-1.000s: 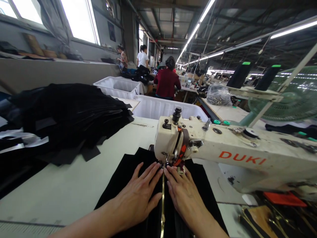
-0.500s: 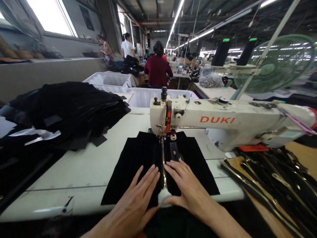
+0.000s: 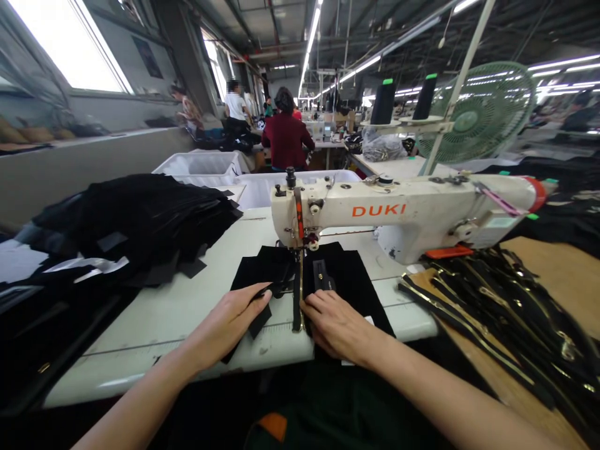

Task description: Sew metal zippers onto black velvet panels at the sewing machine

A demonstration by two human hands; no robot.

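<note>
A black fabric panel (image 3: 360, 275) lies under the presser foot of the white sewing machine (image 3: 328, 212). A black zipper with gold teeth (image 3: 300, 300) runs from the needle toward the table's front edge. My left hand (image 3: 237, 312) is closed in a pinch on the left black fabric piece (image 3: 255, 269), its edge lifted and folded back. Left of the zipper, bare table shows. My right hand (image 3: 335, 322) has curled fingers gripping the black fabric beside the zipper's right side; its fingertips are partly hidden. A black tab with a small gold fitting (image 3: 321, 275) sits just beyond that hand.
Stacked black fabric pieces (image 3: 131, 219) cover the table's left side. Several gold-toothed zippers (image 3: 497, 312) lie at right on a brown board. White bins (image 3: 201, 164) stand behind the machine. A fan (image 3: 473, 119) and thread cones (image 3: 383, 103) rise at right; people work beyond.
Both hands lay flat on the fabric before. My left hand has moved left and lifted the left fabric piece away from the zipper. My right hand's fingers have curled in. The view has shifted.
</note>
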